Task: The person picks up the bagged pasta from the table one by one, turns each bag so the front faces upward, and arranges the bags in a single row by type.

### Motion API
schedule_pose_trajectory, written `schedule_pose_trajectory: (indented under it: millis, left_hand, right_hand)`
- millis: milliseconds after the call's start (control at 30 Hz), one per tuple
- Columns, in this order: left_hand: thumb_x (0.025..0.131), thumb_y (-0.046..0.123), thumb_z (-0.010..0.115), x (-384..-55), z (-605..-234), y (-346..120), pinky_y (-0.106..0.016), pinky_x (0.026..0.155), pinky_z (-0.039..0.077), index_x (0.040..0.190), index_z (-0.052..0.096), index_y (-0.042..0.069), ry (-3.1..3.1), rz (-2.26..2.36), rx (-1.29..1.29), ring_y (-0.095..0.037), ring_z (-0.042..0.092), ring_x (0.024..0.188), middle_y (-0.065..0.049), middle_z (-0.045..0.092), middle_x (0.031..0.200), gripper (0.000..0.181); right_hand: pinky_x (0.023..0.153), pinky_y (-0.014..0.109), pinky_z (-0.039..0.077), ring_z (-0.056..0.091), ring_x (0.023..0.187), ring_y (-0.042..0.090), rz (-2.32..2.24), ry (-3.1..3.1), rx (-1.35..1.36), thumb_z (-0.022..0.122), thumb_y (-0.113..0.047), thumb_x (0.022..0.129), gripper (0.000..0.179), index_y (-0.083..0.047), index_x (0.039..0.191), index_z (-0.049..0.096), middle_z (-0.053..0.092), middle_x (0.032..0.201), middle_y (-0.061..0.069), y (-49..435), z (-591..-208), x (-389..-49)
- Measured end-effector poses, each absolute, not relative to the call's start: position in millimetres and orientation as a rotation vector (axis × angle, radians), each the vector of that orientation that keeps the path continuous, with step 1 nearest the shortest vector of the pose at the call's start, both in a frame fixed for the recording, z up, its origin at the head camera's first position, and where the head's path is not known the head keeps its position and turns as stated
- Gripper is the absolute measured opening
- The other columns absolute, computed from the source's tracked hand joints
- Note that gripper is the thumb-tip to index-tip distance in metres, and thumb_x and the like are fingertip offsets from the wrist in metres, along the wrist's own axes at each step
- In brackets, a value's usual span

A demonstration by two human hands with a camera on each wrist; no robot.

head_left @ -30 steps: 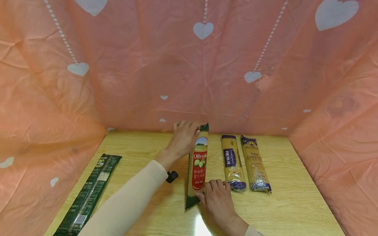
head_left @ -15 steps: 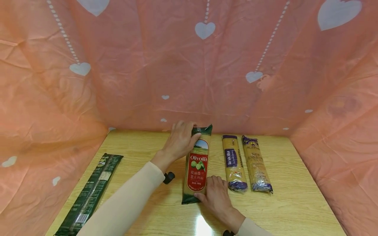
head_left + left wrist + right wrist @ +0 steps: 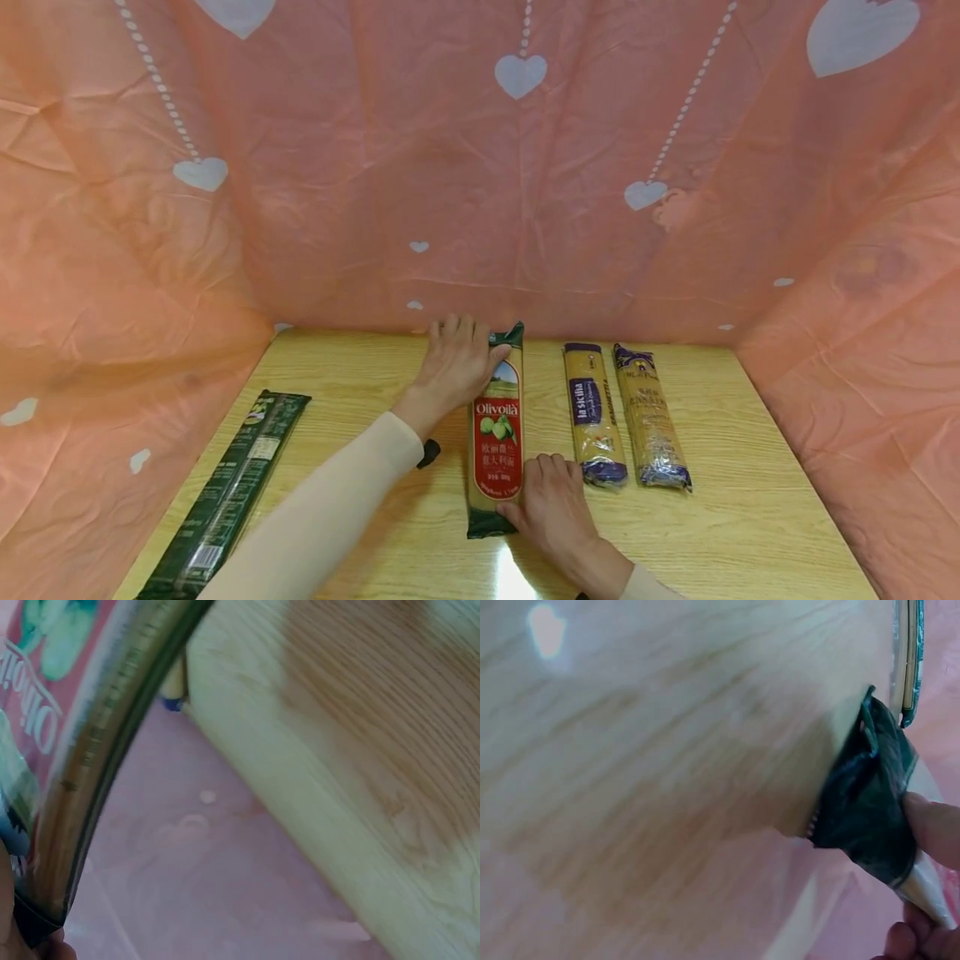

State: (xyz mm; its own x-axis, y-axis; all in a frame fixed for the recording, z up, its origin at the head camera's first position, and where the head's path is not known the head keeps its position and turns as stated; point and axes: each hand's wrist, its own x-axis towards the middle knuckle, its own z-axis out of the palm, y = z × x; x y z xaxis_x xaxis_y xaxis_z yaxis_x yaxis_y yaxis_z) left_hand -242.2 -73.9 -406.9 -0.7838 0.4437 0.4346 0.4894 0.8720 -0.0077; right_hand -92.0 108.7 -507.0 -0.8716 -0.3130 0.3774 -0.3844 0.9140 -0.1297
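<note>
Both hands hold a spaghetti pack point(image 3: 497, 442) with a red label and green ends, its printed front toward the head camera. My left hand point(image 3: 453, 362) grips the far end, its thumb on the front and fingers around the edge. At the near end my right hand point(image 3: 555, 508) pinches the right side by the green seal. The left wrist view shows the side of the pack point(image 3: 97, 750) with the fingers at its end. In the right wrist view the crumpled green end point(image 3: 870, 787) sits between thumb and fingers.
On the wooden table point(image 3: 735, 517), two purple-ended spaghetti packs, one labelled point(image 3: 592, 417) and one clearer point(image 3: 651, 417), lie to the right. A dark green pack point(image 3: 225, 492) lies back-up at the left. A pink heart-patterned cloth point(image 3: 450, 208) walls the back and sides.
The held pack, turned partly on its side a second ago, turned its front toward the head camera, then shifted slightly left and nearer. Both hands kept their hold; the other packs stayed put.
</note>
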Motion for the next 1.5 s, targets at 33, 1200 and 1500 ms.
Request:
schedule_pose_trajectory:
  millis: [33,1200,1500]
  left_hand:
    - [0.112,0.051,0.045,-244,-409,-72,-0.049,0.089,0.038,0.103,0.057,0.005,-2.621,-0.132,-0.688,-0.035,0.047,0.098,-0.013,0.053,0.096,0.048]
    - [0.110,0.047,0.049,-271,-434,-32,-0.054,0.126,0.029,0.164,0.034,0.004,-2.933,-0.035,-0.824,-0.036,0.039,0.150,-0.015,0.041,0.166,0.071]
    - [0.104,0.055,0.059,-273,-432,-33,-0.053,0.128,0.027,0.165,0.032,0.004,-2.960,-0.079,-0.867,-0.035,0.035,0.154,-0.015,0.039,0.168,0.083]
  right_hand:
    - [0.079,0.039,0.039,0.047,0.081,0.019,0.255,-2.716,0.516,0.091,-0.055,0.074,0.057,-0.010,0.090,0.059,0.050,0.079,-0.001,110,-506,-92]
    - [0.075,0.040,0.032,0.044,0.079,0.022,0.485,-2.995,0.398,0.088,-0.053,0.081,0.056,-0.005,0.090,0.061,0.049,0.078,0.001,135,-500,-111]
    - [0.075,0.040,0.033,0.047,0.081,0.022,0.471,-3.003,0.368,0.089,-0.052,0.081,0.055,-0.005,0.092,0.061,0.052,0.080,0.001,137,-499,-113]
